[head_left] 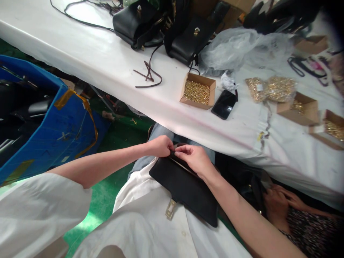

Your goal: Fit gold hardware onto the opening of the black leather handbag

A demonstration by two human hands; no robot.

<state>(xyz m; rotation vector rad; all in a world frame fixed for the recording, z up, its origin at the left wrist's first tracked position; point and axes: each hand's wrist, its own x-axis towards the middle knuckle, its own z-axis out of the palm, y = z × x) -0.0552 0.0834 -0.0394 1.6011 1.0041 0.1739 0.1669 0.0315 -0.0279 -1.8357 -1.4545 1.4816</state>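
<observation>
In the lap, below the edge of the white table (88,57), lies a black bag (185,186). Both hands meet at its top edge. The left hand (160,146) has its fingertips pressed together on a small part at that edge. The right hand (195,157) pinches the same spot from the other side, so the two pinches touch. The part itself is too small and too hidden to name. A gold clasp (170,209) hangs off the bag's lower edge, on the near side of the pinch, against the white shirt (145,222).

Judging by this, the step in hand is fitting or fastening a little piece at the bag's rim. The next move calls for a firm, steady pinch and small finger work, with the bag kept flat on the lap so it does not slide.

Up past the pinch, on the table, sits an open box of gold bits (198,91), with a dark phone (224,104) just beside it. Farther up are more black bags (139,23). Off to the right of the pinch, another person's hands (279,202) work on a dark thing, well apart. To the left stands a blue bin (53,122).
</observation>
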